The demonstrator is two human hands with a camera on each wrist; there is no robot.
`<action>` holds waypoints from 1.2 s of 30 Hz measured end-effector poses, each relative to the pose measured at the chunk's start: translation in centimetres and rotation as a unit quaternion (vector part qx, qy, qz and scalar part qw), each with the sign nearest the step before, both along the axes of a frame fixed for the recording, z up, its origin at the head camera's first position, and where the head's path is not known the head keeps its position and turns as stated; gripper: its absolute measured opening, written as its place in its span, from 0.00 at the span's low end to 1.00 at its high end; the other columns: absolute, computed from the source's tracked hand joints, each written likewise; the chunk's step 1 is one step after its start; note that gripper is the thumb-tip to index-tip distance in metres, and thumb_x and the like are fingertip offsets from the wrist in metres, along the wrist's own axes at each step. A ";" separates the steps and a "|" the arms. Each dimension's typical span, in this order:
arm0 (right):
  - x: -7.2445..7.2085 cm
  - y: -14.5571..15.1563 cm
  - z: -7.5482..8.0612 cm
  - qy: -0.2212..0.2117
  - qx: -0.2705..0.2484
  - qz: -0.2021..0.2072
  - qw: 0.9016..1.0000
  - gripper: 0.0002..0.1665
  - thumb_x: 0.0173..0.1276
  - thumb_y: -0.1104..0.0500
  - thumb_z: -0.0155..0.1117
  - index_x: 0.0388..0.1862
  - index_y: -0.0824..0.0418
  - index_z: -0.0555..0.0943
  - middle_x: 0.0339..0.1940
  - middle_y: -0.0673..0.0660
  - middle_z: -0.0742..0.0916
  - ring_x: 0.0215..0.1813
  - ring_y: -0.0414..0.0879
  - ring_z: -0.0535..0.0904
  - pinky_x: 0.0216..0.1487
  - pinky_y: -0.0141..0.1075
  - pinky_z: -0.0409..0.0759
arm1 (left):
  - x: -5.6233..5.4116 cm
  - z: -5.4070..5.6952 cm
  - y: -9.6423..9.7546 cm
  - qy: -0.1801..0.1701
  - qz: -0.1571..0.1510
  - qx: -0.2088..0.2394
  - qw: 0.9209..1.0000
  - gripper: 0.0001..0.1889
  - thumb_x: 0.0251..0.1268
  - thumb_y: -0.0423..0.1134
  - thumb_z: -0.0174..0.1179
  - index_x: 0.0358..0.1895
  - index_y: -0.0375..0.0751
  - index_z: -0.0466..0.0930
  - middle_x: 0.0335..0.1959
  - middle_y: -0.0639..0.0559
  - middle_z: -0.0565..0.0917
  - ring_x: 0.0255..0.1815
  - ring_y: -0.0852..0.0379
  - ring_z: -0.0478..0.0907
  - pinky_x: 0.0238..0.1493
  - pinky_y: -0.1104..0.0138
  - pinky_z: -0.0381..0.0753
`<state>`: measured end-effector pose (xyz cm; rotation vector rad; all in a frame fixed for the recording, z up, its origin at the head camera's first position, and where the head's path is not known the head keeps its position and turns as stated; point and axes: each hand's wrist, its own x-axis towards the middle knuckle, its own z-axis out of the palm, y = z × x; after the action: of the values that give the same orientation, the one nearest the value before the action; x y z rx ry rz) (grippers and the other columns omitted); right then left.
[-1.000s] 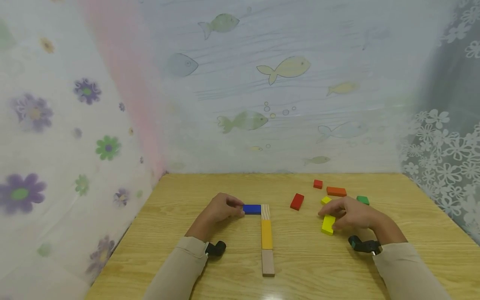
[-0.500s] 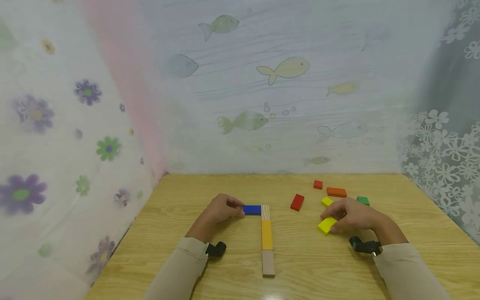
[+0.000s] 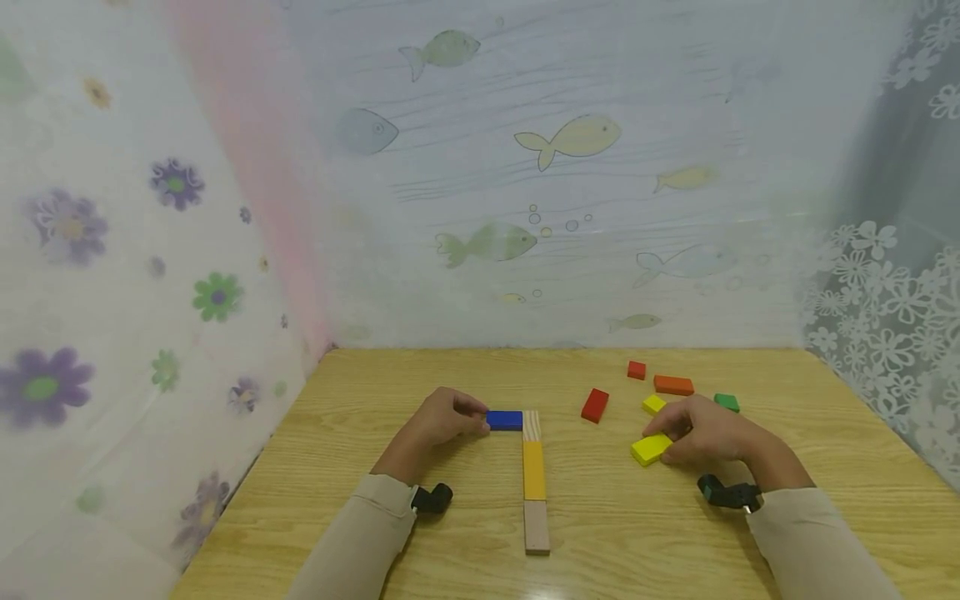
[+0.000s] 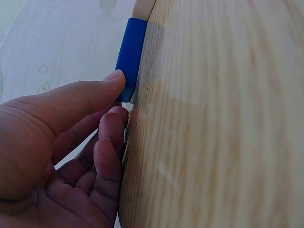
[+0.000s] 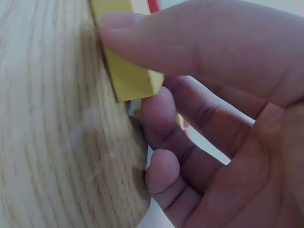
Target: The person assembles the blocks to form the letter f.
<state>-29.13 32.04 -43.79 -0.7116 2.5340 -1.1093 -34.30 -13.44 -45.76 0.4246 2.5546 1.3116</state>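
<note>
My left hand pinches the left end of a blue block, its thumb on the block's near side in the left wrist view. The blue block's right end meets a pale wood-grain block. Below that, an orange-yellow block and a light brown block continue the row toward me. On the right, my right hand pinches a yellow block between thumb and fingers, and the thumb lies across its face in the right wrist view. The hand hides part of that block.
Beyond the right hand lie a smaller yellow block, an orange block, a small red block and a green block. A longer red block sits between the row and the right hand. Fish-printed sheeting hangs behind the table.
The yellow block in my right hand has turned and its near end has swung to the left. My left hand and the blue block have stayed in place.
</note>
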 end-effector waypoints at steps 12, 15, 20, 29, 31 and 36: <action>-0.1 -2.1 0.9 0.067 0.013 -0.048 0.997 0.20 0.60 0.53 0.80 0.50 0.56 0.89 0.45 0.54 0.89 0.38 0.42 0.81 0.37 0.35 0.83 | 0.0 0.2 0.0 -0.003 0.005 0.001 1.000 0.13 0.63 0.42 0.75 0.50 0.48 0.91 0.45 0.54 0.88 0.45 0.55 0.80 0.47 0.62 0.82; -0.2 -2.8 1.0 0.073 0.020 -0.059 0.995 0.19 0.62 0.52 0.80 0.51 0.54 0.89 0.45 0.53 0.89 0.38 0.44 0.81 0.38 0.36 0.83 | 0.0 0.1 0.0 -0.001 0.003 0.000 1.000 0.13 0.61 0.42 0.76 0.49 0.48 0.92 0.44 0.54 0.89 0.45 0.56 0.80 0.46 0.62 0.82; -0.7 -4.3 1.5 0.087 0.030 -0.074 0.993 0.18 0.63 0.50 0.80 0.51 0.50 0.89 0.46 0.51 0.88 0.40 0.46 0.80 0.39 0.36 0.82 | -0.2 0.0 0.0 -0.004 0.002 0.002 1.000 0.13 0.61 0.43 0.76 0.49 0.48 0.92 0.44 0.54 0.89 0.43 0.56 0.80 0.45 0.63 0.82; -1.7 -7.1 1.9 0.092 0.015 -0.083 0.992 0.18 0.61 0.51 0.81 0.50 0.52 0.89 0.42 0.51 0.87 0.38 0.47 0.81 0.38 0.36 0.81 | -0.3 0.0 0.0 -0.001 -0.001 0.000 1.000 0.14 0.60 0.43 0.77 0.49 0.48 0.92 0.43 0.54 0.89 0.43 0.56 0.81 0.44 0.63 0.83; -1.9 -7.7 2.0 0.097 0.012 -0.080 0.992 0.18 0.62 0.52 0.81 0.50 0.53 0.89 0.43 0.51 0.88 0.39 0.46 0.81 0.38 0.35 0.82 | -0.3 0.0 -0.1 -0.002 -0.001 0.001 1.000 0.14 0.61 0.43 0.77 0.49 0.48 0.92 0.44 0.54 0.89 0.44 0.56 0.81 0.45 0.63 0.83; -2.4 -9.1 1.9 0.106 0.015 -0.081 0.991 0.17 0.61 0.54 0.81 0.49 0.55 0.90 0.37 0.52 0.87 0.35 0.45 0.79 0.35 0.35 0.79 | -0.2 0.0 -0.1 -0.008 -0.001 0.007 1.000 0.14 0.62 0.43 0.76 0.50 0.48 0.91 0.45 0.54 0.89 0.45 0.56 0.81 0.45 0.63 0.83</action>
<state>-31.54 22.99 -41.88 -0.6560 2.8247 -1.0967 -34.47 -13.58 -45.80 0.4170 2.5338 1.3278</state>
